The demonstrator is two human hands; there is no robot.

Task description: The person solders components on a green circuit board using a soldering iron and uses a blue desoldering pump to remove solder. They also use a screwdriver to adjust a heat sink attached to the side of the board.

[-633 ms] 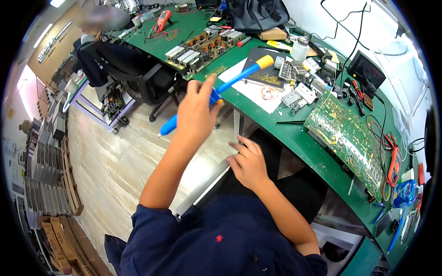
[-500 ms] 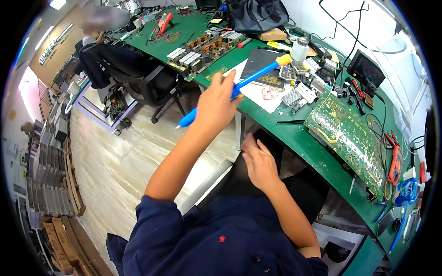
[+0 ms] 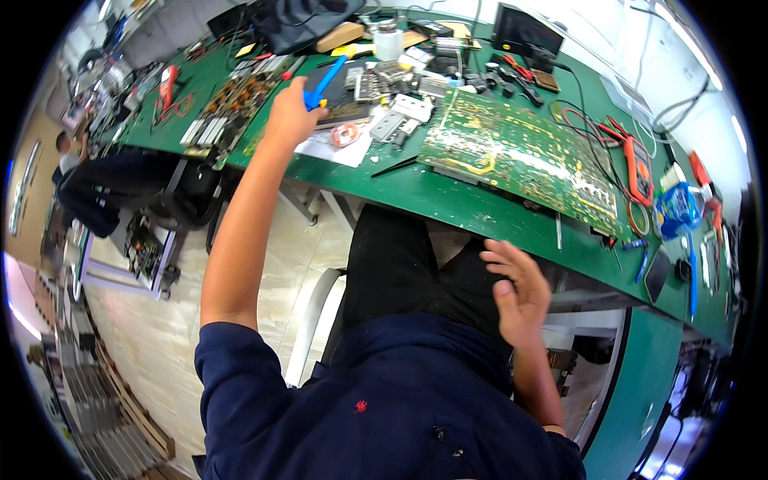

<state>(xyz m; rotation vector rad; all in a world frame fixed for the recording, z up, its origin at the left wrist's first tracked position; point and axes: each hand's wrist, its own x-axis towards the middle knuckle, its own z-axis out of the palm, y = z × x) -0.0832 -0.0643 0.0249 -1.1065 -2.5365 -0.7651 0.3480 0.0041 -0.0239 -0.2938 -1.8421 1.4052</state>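
My left hand [image 3: 292,112] grips a blue plastic tubular tool with yellow ends [image 3: 328,76], like a solder sucker, and holds it over the back half of the green bench [image 3: 384,190], beside a dark panel [image 3: 347,115] and heaped small metal parts [image 3: 387,76]. Beneath lie white paper [image 3: 328,154] and a small orange-and-white spool [image 3: 344,134]. My right hand [image 3: 516,296] hangs empty above my right thigh, fingers apart, just in front of the bench edge. A large green circuit board [image 3: 516,152] lies on the bench ahead of it.
A component board [image 3: 224,112] and red meter [image 3: 167,84] are at left; another meter [image 3: 638,172], blue packet [image 3: 676,212] and tools at right. A monitor [image 3: 526,32] and black bag [image 3: 296,24] stand behind. An office chair [image 3: 192,196] and another person [image 3: 68,156] are at left.
My view has swung leftward, so the bench now spans the top of the picture. My left hand has carried the tool farther over the bench; my right hand has turned and spread its fingers.
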